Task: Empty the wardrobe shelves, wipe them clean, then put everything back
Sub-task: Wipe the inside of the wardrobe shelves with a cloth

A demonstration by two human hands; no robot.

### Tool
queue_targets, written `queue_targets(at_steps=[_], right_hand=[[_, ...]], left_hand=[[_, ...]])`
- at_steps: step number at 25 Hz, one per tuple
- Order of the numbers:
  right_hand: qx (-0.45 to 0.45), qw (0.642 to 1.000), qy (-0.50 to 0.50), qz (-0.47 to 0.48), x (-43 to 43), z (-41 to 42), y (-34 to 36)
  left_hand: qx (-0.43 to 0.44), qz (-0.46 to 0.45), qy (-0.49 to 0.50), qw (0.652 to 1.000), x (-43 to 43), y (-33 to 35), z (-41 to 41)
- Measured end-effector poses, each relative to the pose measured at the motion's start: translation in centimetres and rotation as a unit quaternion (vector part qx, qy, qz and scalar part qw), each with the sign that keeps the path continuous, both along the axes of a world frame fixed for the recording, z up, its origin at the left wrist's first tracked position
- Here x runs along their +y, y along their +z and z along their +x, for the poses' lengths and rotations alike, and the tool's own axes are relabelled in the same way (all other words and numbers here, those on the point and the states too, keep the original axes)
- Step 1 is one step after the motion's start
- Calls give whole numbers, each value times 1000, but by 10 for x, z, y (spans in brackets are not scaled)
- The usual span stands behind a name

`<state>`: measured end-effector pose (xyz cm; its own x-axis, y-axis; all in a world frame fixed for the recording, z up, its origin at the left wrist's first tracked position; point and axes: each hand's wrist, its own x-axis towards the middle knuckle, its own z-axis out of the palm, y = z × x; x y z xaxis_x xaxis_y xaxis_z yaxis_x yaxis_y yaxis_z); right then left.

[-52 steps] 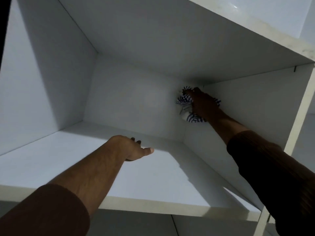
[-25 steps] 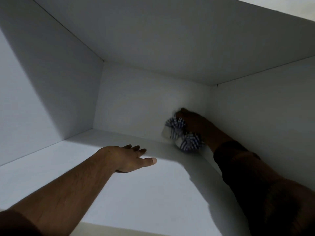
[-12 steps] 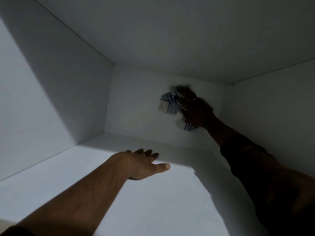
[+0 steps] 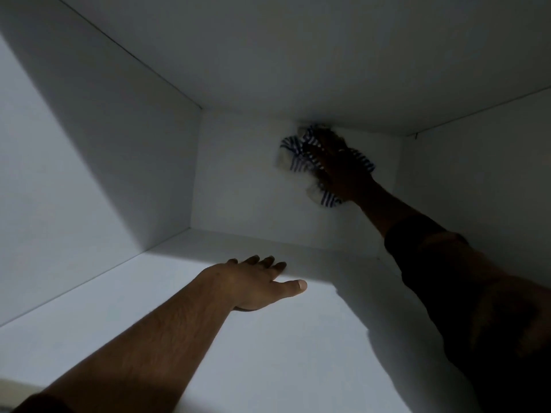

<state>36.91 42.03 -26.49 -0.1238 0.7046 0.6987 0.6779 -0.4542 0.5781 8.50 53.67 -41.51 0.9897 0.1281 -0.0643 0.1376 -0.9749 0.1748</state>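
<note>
I am looking into a bare white wardrobe compartment. My right hand [image 4: 337, 165] reaches deep inside and presses a blue-and-white striped cloth [image 4: 293, 155] flat against the back wall [image 4: 238, 180], just under the top panel [image 4: 298, 55]. The cloth bunches out around the hand on the left, right and below. My left hand [image 4: 253, 284] rests palm down on the shelf floor [image 4: 268, 368], fingers straight and thumb out, holding nothing.
The left side wall [image 4: 89, 159] and right side wall [image 4: 477, 180] close the compartment in. The back half lies in shadow. My dark right sleeve [image 4: 477, 308] crosses the right side of the shelf.
My right hand has slid the cloth from low in the right rear corner up the back wall to just under the top panel. The left hand stayed resting on the shelf.
</note>
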Motion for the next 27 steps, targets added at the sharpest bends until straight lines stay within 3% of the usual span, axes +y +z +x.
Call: queue_targets(at_steps=[2,4,6,7,9,10,12,14,16,18,19,23,25,27], right_hand=[[22,997,20,-71,8,0,-42],[37,974,21,-220,14,-3,-102],[14,956,38,-289,18,-27,-102],[25,958,97,-270,24,-36,-82],[171,967,113,-150,36,-52,-36],[194,974,102,-62,43,-55,-16],[152,987,48,-3,56,-47,-11],[173,983,4,-56,67,-38,-48],[171,957,-7,-234,69,-44,-99],[150,934,14,-323,64,-45,-113],[147,940,35,-306,65,-46,-95],[219,971,54,-74,87,-62,0],[152,987,20,-49,98,-52,3],[84,993,-6,-79,113,-31,-37]], left_hand=[[-3,1,-1,1000,0,1,0],[-3,-1,-2,1000,-1,2,-1],[0,4,-5,1000,-1,2,-2],[0,5,-5,1000,-1,1,-1],[-2,3,-3,1000,0,1,0],[-5,2,-1,1000,0,2,-1],[-11,2,0,1000,-1,1,-2],[-20,2,2,1000,-1,-1,-3],[-17,-2,1,1000,-3,0,-5],[0,-5,-7,1000,-6,8,-13],[8,-14,-4,1000,-4,12,-17],[-4,2,71,997,40,19,-24],[-8,11,89,996,54,7,-25],[-18,8,91,996,61,0,-23]])
